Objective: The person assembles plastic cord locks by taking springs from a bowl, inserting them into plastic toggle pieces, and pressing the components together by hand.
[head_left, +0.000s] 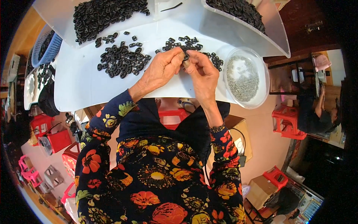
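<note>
Two bare hands meet over the near part of a white tabletop [80,87], working close together on one small black two-holed link [186,57]. That link sits between the hands, raised above the tabletop, with the right hand's [204,72] thumb and forefinger clamped on it; the other right fingers are bent behind. The left hand's [160,71] fingers are curled together, thumb against forefinger, their tips right beside the link; whether they also pinch something tiny I cannot tell. A loose heap of similar black links [121,61] lies to the left of the hands, and a second scatter of links [188,42] spreads just beyond them, partly hidden by the right hand. To the right stands a round clear tub [263,93] with many short silvery pins [242,80] spread over its bottom. At the far side, a translucent bin [56,13] on the left and another clear bin [278,35] on the right each hold a mass of black pieces. A thin black strip [171,6] lies between these masses. A blue basket [54,46] stands at far left; red stools [285,121] stand on the floor at right.
</note>
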`<state>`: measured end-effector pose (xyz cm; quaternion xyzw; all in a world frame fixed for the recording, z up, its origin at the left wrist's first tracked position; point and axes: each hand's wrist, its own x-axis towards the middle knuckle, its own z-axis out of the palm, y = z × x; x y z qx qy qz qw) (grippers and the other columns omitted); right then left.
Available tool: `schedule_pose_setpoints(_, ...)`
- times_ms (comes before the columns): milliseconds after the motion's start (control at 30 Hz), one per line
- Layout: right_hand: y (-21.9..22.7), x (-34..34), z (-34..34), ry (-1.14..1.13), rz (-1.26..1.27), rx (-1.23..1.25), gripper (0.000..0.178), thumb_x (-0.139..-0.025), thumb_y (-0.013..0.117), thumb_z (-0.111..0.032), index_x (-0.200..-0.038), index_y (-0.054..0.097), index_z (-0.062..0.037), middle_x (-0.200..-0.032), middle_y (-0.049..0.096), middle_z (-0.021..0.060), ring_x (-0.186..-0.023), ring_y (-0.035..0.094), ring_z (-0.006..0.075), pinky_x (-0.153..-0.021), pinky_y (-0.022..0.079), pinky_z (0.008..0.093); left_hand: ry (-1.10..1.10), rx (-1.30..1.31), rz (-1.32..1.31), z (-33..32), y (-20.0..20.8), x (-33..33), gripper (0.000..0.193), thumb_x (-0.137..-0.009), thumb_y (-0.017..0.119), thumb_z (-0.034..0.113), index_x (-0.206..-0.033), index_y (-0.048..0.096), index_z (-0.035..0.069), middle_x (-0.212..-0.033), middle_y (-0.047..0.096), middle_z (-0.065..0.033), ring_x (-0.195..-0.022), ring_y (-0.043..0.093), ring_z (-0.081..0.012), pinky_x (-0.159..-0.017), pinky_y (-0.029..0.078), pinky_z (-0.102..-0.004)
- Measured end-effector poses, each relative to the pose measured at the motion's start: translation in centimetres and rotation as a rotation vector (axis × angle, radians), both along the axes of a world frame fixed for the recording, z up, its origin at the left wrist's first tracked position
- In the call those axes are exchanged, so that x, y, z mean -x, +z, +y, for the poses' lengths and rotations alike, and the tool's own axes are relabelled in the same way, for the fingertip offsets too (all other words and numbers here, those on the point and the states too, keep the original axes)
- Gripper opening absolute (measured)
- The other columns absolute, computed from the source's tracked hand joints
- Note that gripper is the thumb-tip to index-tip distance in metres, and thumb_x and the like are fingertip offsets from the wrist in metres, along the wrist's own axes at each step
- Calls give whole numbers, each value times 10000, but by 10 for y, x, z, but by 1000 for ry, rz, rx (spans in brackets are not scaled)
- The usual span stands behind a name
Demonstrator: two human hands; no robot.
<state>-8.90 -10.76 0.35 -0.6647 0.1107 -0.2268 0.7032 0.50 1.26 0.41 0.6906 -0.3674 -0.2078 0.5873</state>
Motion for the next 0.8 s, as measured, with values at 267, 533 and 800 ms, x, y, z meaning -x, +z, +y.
schedule_pose_setpoints(267, -11, -6, -5, -4, -85, 245, 326, -725, 713, 38, -1030, 608, -14, -783, 562, 1, -671, 511, 57, -613, 458, 209, -58, 25, 76, 1, -2, -2, 289, -977, 402, 250, -812, 473, 23, -634, 424, 1, -569, 421, -85, -530, 391, -252)
schedule_pose_setpoints(533, -10, -4, -12, 14, -36, 369, 276, -704, 733, 17, -948, 610, -19, -725, 559, 6, -614, 501, 60, -585, 452, 206, -124, 22, 27, 0, -1, -8, 281, -975, 427, 225, -816, 497, 5, -630, 426, 4, -588, 396, -72, -529, 370, -251)
schedule_pose_setpoints(800, -7, 0, -10, 63, -46, 126, 387, -783, 676, 7, -1152, 575, -50, -796, 531, -43, -732, 481, 43, -640, 420, 185, -30, 33, 8, -1, 0, -4, 277, -962, 456, 215, -803, 504, -6, -628, 441, -8, -591, 380, -87, -525, 366, -274)
